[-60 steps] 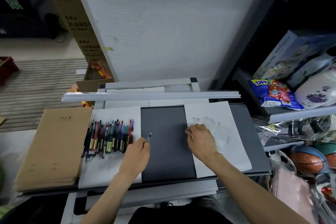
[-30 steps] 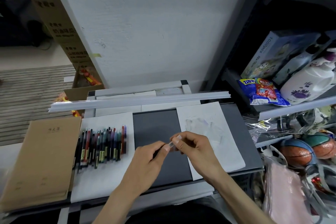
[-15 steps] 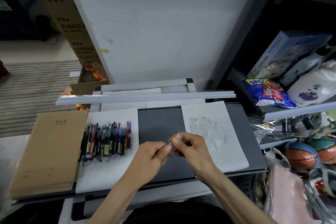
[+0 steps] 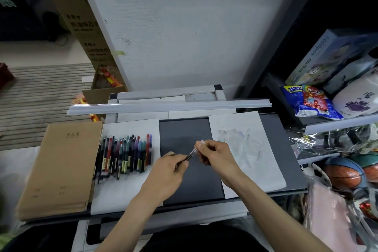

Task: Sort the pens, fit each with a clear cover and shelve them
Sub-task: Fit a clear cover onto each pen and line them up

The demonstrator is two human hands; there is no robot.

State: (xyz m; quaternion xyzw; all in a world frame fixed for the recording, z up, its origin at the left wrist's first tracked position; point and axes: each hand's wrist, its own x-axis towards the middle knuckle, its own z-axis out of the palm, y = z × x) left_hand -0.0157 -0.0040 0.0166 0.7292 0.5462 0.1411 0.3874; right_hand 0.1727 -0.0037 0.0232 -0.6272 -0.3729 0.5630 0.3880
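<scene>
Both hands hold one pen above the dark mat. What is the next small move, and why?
Probably the right hand should slide the clear cover further along the pen while the left hand grips it steady; the cover seems to sit only over the pen's far end.

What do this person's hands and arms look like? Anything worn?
The left hand and right hand are ungloved, with no ring, watch or bracelet showing. Both forearms are uncovered down to the picture's edge; no sleeve is in view.
</scene>
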